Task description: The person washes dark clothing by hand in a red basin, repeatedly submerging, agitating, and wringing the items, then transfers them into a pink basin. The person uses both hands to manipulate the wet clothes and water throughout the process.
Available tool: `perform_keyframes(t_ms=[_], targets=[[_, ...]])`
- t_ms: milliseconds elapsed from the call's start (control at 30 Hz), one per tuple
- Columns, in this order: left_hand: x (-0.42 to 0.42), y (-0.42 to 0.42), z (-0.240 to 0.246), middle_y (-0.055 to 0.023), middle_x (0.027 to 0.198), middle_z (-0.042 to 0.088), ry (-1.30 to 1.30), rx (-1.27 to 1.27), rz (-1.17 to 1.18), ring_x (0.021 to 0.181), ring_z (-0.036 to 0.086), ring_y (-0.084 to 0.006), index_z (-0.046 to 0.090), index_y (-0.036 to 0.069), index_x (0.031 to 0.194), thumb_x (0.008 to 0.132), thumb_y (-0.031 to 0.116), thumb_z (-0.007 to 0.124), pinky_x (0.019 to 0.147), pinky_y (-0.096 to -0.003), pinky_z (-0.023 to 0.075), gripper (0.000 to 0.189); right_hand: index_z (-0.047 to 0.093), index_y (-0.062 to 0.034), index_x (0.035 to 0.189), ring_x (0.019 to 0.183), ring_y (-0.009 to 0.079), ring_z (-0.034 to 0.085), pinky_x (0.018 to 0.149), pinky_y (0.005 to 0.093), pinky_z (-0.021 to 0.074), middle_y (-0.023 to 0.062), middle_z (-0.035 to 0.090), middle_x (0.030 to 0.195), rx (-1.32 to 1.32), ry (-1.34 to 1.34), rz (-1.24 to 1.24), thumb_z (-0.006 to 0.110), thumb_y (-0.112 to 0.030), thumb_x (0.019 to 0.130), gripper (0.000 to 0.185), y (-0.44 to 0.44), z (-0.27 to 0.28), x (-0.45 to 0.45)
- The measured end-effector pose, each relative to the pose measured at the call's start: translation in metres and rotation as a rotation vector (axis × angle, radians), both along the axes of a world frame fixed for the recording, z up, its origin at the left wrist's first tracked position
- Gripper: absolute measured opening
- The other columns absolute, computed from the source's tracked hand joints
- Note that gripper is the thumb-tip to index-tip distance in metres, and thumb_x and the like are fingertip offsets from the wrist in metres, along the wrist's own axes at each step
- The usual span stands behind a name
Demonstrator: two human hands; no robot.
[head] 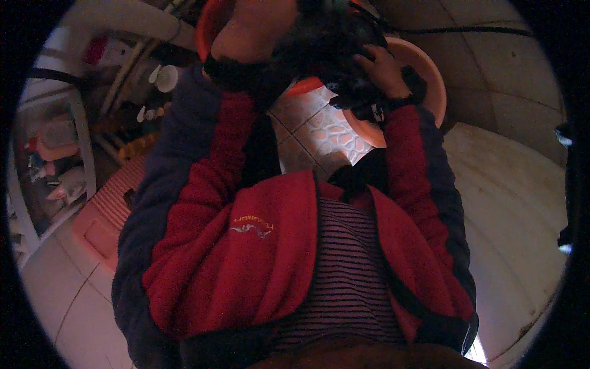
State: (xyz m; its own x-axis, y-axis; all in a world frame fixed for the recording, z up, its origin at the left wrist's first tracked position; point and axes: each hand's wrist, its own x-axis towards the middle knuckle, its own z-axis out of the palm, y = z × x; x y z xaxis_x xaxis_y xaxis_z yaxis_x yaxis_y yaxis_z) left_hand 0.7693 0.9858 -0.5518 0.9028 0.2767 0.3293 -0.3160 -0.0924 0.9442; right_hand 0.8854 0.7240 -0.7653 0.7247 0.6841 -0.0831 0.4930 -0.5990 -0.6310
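At the top of the view, my left hand (258, 32) reaches into a dark, shaggy mass (332, 41) over a red basin (203, 34); its fingers are hidden. My right hand (386, 71) touches the right side of that mass with two fingers visibly spread. Whether it grips anything is hard to see. Poor light leaves it unclear whether the mass is feathers, hair or wet cloth. Beside and partly below my right hand stands an orange basin (435, 87). Dark cuffs end both red and dark-grey sleeves.
Patterned floor tiles (329, 133) show between my arms. On the left are a pink ribbed plastic piece (99, 230) and a pale-framed shelf (83, 138) with an orange container (57, 138). A large pale surface (507, 207) fills the right side. A black hose or cable (465, 29) crosses the upper right.
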Motion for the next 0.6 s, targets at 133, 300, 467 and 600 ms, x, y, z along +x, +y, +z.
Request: perform_keyframes(t_ms=[133, 300, 467, 600], targets=[[-0.002, 0.02, 0.017, -0.0151, 0.095, 0.062, -0.435, 1.067, 0.347, 0.089, 0.06, -0.0297, 0.064, 0.001, 0.093, 0.088, 0.013, 0.059, 0.083, -0.0407, 0.0478, 0.013, 0.063, 0.0015, 0.114, 0.1, 0.0246, 0.063, 0.095, 0.0358, 0.0473, 0.0124, 0.067, 0.111, 0.281, 0.268, -0.097, 0.055, -0.027, 0.096, 0.034, -0.003, 0.005, 0.007], [0.0, 0.038, 0.016, -0.0108, 0.094, 0.064, -0.351, 0.708, 0.334, 0.086, 0.061, -0.0254, 0.062, 0.001, 0.098, 0.092, 0.013, 0.058, 0.08, -0.0402, 0.0496, 0.014, 0.064, -0.0013, 0.102, 0.095, 0.0272, 0.061, 0.093, 0.0382, 0.0469, 0.0109, 0.066, 0.101, 0.981, 1.031, -0.648, 0.051, -0.029, 0.099, 0.03, -0.024, 0.041, 0.027], [-0.029, 0.036, 0.007, -0.0087, 0.095, 0.064, 0.043, 0.478, 0.455, 0.085, 0.061, -0.0249, 0.06, 0.001, 0.104, 0.094, 0.014, 0.058, 0.077, -0.0386, 0.051, 0.017, 0.062, -0.0025, 0.098, 0.091, 0.0293, 0.06, 0.091, 0.0434, 0.0482, 0.0112, 0.064, 0.098, 1.337, 1.041, -0.687, 0.052, -0.029, 0.098, 0.028, -0.054, 0.054, 0.058], [-0.021, 0.051, -0.011, -0.0106, 0.099, 0.062, 0.417, 0.523, 0.703, 0.083, 0.06, -0.0257, 0.059, 0.0, 0.105, 0.095, 0.015, 0.056, 0.077, -0.0385, 0.0512, 0.018, 0.061, -0.0026, 0.103, 0.092, 0.0299, 0.06, 0.092, 0.0439, 0.0483, 0.0117, 0.065, 0.101, 1.427, 0.997, -0.816, 0.054, -0.029, 0.097, 0.028, -0.07, 0.041, 0.063]])
